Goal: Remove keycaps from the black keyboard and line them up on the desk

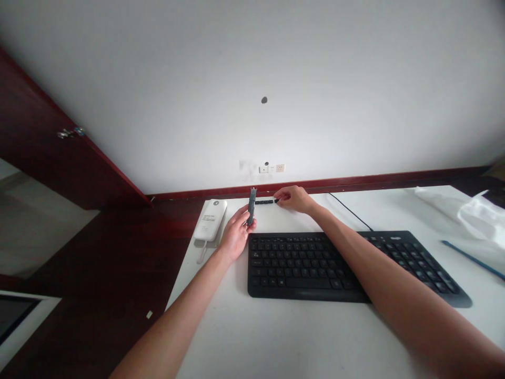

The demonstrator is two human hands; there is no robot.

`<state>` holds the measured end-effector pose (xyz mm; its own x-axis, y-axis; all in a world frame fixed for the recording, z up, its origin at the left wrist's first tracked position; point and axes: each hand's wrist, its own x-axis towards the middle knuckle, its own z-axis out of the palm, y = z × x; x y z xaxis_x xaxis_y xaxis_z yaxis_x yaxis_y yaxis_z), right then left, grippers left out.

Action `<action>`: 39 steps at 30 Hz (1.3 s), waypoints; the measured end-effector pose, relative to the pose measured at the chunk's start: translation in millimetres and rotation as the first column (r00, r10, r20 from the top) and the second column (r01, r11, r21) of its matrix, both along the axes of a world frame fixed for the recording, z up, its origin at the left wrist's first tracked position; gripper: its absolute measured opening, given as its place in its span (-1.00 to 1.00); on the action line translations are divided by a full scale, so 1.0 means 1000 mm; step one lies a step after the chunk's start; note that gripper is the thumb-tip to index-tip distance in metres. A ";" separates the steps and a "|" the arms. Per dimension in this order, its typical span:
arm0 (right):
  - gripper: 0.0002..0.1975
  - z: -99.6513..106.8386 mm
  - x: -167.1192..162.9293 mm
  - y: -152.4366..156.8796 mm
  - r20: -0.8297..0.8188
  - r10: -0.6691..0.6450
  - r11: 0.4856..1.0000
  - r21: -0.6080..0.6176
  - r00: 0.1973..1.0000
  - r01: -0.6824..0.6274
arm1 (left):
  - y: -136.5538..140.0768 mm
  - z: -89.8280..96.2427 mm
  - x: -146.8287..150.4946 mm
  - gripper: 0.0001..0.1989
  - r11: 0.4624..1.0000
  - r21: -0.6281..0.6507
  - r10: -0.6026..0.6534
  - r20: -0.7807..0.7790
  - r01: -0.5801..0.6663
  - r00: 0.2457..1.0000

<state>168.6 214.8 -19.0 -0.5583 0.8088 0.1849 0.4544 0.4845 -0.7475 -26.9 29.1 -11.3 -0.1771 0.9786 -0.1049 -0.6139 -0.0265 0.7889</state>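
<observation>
My left hand is closed around a slim dark grey bar, held upright near the far edge of the white table. I cannot make out what kind of thing the bar is. Just behind it, a short row of small black pieces lies on the tabletop. At the right end of that row, the fingertips of my right hand pinch a small black piece, which is partly hidden. My right forearm crosses above a black keyboard and covers some of its keys.
A white power bank with a short cable sits at the table's left edge. The keyboard's black cable runs to the back edge. On the right are a white plastic bag and a dark blue stick. Behind stands a wall with sockets.
</observation>
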 end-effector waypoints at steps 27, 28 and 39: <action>-0.70 -0.004 -0.001 0.003 0.008 0.001 1.000 0.031 1.000 -0.001 | 0.044 0.013 -0.005 -0.88 0.934 -0.278 0.238 0.016 -0.225 0.971; -0.69 -0.003 -0.001 0.002 0.013 -0.005 1.000 0.030 1.000 0.005 | 0.044 0.013 -0.006 -0.88 0.935 -0.283 0.227 0.011 -0.215 0.974; -0.70 0.002 -0.001 -0.002 0.037 -0.010 0.999 0.034 0.999 0.009 | 0.055 0.009 -0.008 -0.90 0.943 -0.293 0.177 0.034 -0.159 0.984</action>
